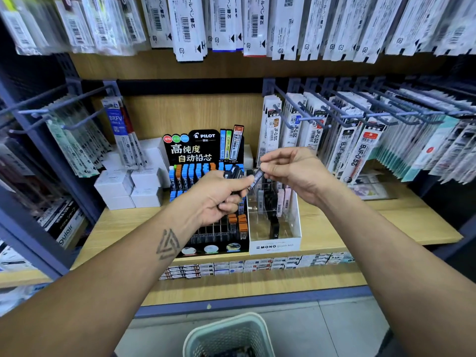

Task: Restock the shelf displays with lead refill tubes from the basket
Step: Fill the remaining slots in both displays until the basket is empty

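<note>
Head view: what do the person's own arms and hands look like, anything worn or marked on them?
Both forearms are bare, with no sleeves in view. The left forearm carries a dark tattoo of interlocking triangle outlines, below the wrist. The right forearm shows no marking. Neither the left hand nor the right hand shows gloves, rings, a watch or a bracelet.

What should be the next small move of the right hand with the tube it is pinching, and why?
Probably lower it into the clear MONO display just beneath. The right hand pinches one dark tube by its top end above that display, whose front compartments look partly unfilled. The left hand grips several more tubes, so this one seems singled out for placing.
</note>
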`<state>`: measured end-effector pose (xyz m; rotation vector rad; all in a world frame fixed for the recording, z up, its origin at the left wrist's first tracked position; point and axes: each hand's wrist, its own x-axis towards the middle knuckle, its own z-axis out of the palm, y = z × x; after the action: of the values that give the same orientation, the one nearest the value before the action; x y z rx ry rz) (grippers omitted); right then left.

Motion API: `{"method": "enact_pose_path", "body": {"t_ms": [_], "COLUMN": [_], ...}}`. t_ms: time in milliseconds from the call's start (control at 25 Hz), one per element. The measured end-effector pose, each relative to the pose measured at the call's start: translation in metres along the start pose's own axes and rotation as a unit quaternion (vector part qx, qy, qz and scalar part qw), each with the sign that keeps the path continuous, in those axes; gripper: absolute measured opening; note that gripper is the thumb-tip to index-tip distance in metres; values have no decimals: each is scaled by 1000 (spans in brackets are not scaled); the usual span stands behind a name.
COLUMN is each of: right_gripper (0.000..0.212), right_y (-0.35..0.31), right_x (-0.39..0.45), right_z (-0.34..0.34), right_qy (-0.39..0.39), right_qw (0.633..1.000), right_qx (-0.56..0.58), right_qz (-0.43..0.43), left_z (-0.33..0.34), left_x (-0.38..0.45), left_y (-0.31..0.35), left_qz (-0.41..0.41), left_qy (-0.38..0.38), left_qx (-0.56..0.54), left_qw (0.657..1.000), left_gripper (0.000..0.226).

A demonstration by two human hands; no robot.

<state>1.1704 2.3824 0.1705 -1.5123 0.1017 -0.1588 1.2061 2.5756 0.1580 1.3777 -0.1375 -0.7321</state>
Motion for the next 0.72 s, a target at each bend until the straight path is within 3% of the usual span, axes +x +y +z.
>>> {"method": "enact_pose_path", "body": {"t_ms": [240, 520, 640, 720], "right_gripper": [25, 15, 20, 22], "right_y": [7, 6, 7, 7], "right_x": [-2, -1, 0, 2], "right_z": [9, 2, 1, 2], "right_qy": [-45, -82, -60, -30], "right_qw": [999, 991, 992, 997], "right_qx": [-13, -101, -106, -52], "right_qz": [25, 0, -25, -40], "left_z": [7, -4, -5, -4], "left_x": [7, 6, 8, 10], "left_y": [-9, 4, 4, 0], "left_qz": [31, 50, 60, 46], "left_qy": [4, -5, 39, 54], "left_qx": [-47, -54, -71, -90], "left_qw": [998, 997, 995, 993], "left_gripper": [27, 12, 10, 15]}}
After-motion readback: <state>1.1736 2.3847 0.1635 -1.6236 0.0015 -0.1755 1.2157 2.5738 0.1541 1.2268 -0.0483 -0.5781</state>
